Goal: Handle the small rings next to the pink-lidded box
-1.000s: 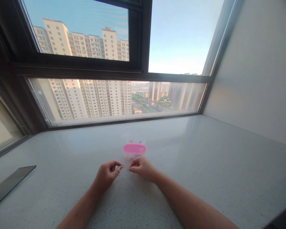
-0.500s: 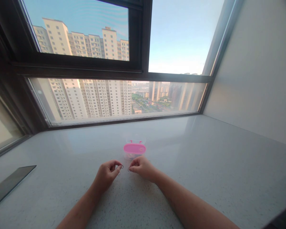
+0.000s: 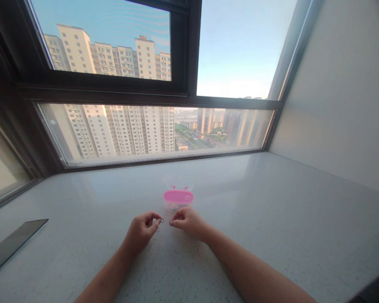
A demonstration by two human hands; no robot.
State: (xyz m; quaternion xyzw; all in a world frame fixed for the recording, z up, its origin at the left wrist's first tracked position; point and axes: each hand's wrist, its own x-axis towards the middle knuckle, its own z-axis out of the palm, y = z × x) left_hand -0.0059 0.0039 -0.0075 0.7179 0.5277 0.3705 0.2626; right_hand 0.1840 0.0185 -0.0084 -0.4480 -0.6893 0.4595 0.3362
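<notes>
My left hand is closed in a pinch on a small dark ring, which sticks out past thumb and forefinger. Facing it across a narrow gap, my right hand pinches a second small dark ring, seen more edge-on. The two rings are apart. Just beyond the fingers stands a small clear plastic box with a pink oval lid; its contents are too blurred to name, and my right hand hides part of its front.
Both forearms rest over a pale speckled counter. A flat dark glassy slab lies at the left. Behind the counter runs a dark window frame, and a white wall rises at the right.
The ring in my right hand has turned slightly and looks narrower than before. My left hand and the box have stayed in place.
</notes>
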